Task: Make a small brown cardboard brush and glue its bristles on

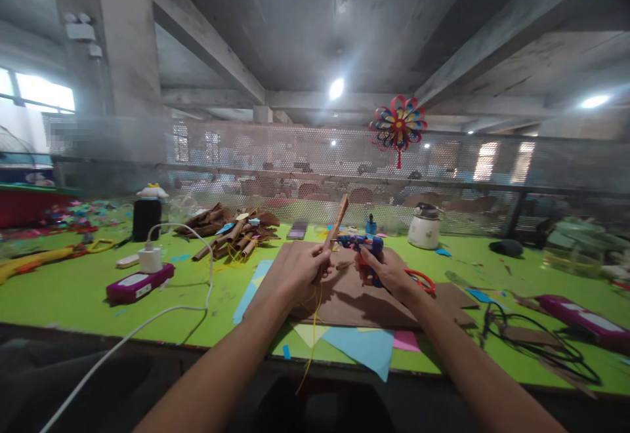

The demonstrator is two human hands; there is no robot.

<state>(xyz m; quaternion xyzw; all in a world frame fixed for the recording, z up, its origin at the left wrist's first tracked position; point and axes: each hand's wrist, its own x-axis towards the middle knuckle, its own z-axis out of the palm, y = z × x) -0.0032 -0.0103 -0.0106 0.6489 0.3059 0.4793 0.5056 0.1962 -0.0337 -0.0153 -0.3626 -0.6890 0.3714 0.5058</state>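
Observation:
My left hand (315, 266) is closed around a narrow brown paper roll (338, 220), which tilts up and away. Yellow string (317, 308) hangs below that hand, past the table edge. My right hand (386, 269) grips a blue glue gun (375, 244) with a red part at the trigger. Its nozzle points left, close to the roll; whether they touch I cannot tell. Beneath both hands lies a brown cardboard sheet (384, 311). Orange-red scissor handles (422, 281) show just beyond my right wrist.
Brown paper rolls (239, 236) are heaped at the back left. A purple power strip (140, 284) carries a white charger (149, 259) and cable. Blue paper (361, 348) overhangs the front edge. A white jug (424, 226), black cable (546, 341) and second purple strip (581, 315) stand right.

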